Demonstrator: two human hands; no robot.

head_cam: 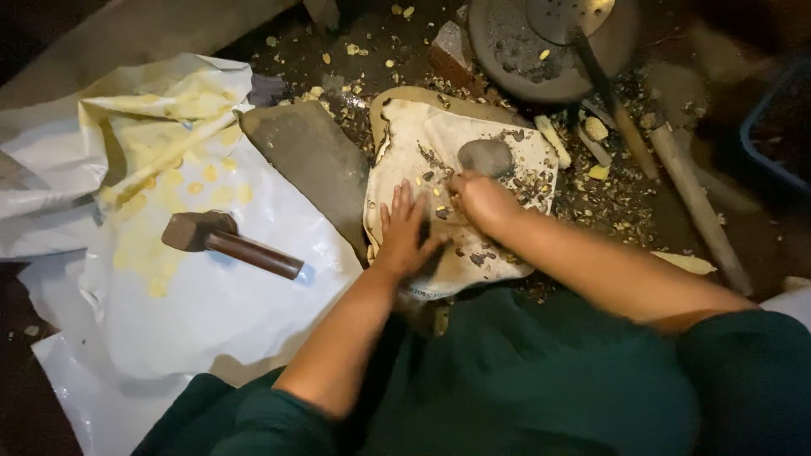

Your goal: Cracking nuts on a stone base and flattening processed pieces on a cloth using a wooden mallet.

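Centre of floor: a cream, crumpled cloth sack (pixel 422 152) lies spread flat, strewn with dark shell bits and pale kernel pieces.
Left hand (pixel 405 232): lies palm down on the near part of the cloth sack, fingers spread wide, holding nothing.
Right hand (pixel 480 198): rests on the cloth sack just right of the left hand, fingers curled in; whether it grips anything I cannot tell, as the picture is blurred there.
Grey rounded stone (pixel 486 157): sits on the cloth sack just beyond the right hand, close to its knuckles.
Left of the cloth sack: a flat, dark grey stone slab (pixel 312 160) lies against its edge.
Further left of the cloth sack: a hammer with a rusty iron head and brown wooden handle (pixel 221 239) lies on a white plastic sheet (pixel 211 312) dotted with yellow flakes.
Beyond the cloth sack: a round, dark metal pan (pixel 541 51) stands among scattered husks.
Right of the cloth sack: a long pale wooden stick (pixel 697 203) lies on the floor.
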